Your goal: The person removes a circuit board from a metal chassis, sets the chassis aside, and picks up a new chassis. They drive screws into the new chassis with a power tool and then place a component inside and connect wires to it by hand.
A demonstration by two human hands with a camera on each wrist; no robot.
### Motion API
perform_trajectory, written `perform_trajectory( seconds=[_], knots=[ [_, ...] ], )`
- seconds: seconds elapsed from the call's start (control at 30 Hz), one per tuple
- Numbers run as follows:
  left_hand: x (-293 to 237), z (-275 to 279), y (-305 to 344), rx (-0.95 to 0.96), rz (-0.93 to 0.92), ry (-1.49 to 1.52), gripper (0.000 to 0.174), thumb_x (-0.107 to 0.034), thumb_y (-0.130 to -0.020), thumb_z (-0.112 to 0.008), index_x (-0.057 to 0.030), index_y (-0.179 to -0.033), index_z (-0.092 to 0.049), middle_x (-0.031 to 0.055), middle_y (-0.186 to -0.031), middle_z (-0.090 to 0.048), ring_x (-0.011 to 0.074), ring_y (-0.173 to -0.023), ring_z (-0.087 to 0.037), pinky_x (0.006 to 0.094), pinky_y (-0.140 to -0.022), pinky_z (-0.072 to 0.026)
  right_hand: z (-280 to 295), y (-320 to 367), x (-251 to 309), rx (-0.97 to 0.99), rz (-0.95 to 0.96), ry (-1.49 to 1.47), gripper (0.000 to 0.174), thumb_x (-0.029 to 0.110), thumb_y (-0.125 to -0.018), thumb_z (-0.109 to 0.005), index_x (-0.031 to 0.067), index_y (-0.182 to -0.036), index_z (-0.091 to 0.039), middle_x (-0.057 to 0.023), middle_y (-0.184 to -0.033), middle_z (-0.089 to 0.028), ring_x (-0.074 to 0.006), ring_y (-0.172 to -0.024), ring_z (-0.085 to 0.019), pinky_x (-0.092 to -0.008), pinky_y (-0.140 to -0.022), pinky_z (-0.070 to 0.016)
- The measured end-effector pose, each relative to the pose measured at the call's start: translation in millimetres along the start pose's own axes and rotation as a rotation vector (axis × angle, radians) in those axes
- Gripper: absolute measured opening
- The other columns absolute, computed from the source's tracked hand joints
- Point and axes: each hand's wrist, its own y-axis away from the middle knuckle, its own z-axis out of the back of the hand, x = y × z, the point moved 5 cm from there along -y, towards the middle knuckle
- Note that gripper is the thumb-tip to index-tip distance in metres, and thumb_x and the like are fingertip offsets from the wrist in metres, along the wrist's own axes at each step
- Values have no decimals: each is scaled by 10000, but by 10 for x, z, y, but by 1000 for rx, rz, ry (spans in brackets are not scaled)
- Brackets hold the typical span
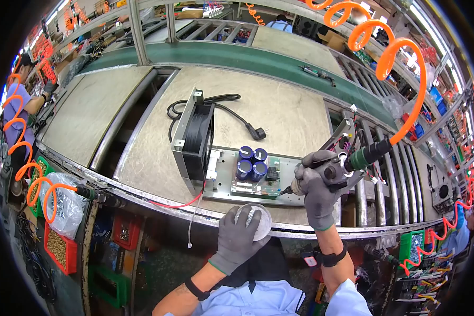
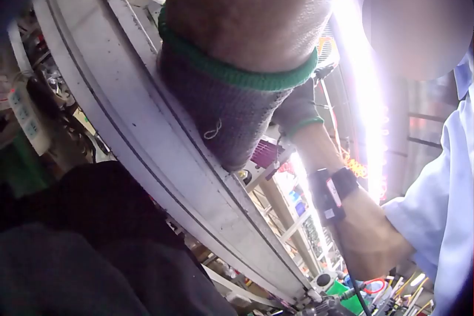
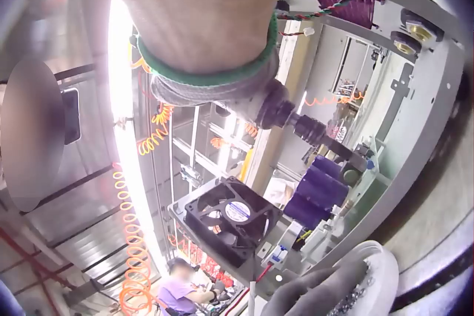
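The right grip (image 1: 319, 181) is curled round an air driver (image 3: 309, 130), its bit near the right edge of the circuit board (image 1: 273, 188), which sits on a metal chassis (image 1: 226, 167) on the surface (image 1: 289, 110). The driver looks stiff and fairly heavy, best held by its body; the orange hose (image 1: 420, 100) could tug. The board seems fragile, so the chassis edges suit holding better than the blue capacitors (image 1: 252, 163). The left grip (image 1: 236, 239) has fingers in a dish (image 1: 266, 224); whether they pinch anything, I cannot tell.

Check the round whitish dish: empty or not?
Not empty: small shiny pieces lie in the dish held by the left hand.
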Motion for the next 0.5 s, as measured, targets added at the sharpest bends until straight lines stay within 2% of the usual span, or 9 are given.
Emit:
perform_trajectory(
  seconds=[0.1,0.13,0.23,0.27,0.4,0.5],
  knots=[
    [2,-3,-2,-1,-6,3,662,-522,-757,-796,-143,-1278,-641,127,-1317,-554,374,-1202,-490,519,-975,-430,4,-17,-101,20,72,126,293,-124,-787,-630,13,-1045,-611,-87,-901,-680,-114,-747,-648,-252,-608,-535],
    [1,-3,-5,-5,-8,6,662,-521,-756,-797,-143,-1277,-642,126,-1316,-554,372,-1201,-491,518,-977,-427,30,-31,-143,19,65,140,264,-109,-787,-660,15,-1019,-629,-71,-893,-695,-97,-765,-641,-246,-655,-533],
    [-6,5,-9,-17,-5,5,686,-517,-742,-803,-119,-1275,-635,125,-1313,-555,367,-1207,-492,513,-981,-421,-4,-73,-140,29,34,183,212,-98,-777,-667,14,-954,-643,-62,-887,-692,-91,-758,-632,-240,-674,-516],
    [-5,-2,-10,-20,-2,6,695,-517,-739,-805,-109,-1274,-631,125,-1315,-555,366,-1209,-493,513,-983,-420,-25,-91,-128,26,28,196,153,-84,-765,-671,17,-877,-640,-45,-856,-677,-85,-739,-612,-236,-658,-491],
    [-3,-4,-12,-33,-3,4,728,-517,-725,-811,-75,-1271,-619,126,-1322,-556,367,-1225,-493,510,-995,-418,-44,-115,-149,106,-39,172,120,-60,-765,-661,29,-828,-612,-22,-801,-639,-77,-707,-578,-233,-634,-466],
    [-15,3,-9,-42,-4,7,733,-517,-723,-815,-73,-1271,-618,129,-1328,-557,373,-1238,-490,511,-1006,-416,-46,-120,-139,85,45,174,126,-58,-761,-662,35,-824,-604,-25,-804,-643,-74,-712,-575,-230,-638,-464]
  ],
)
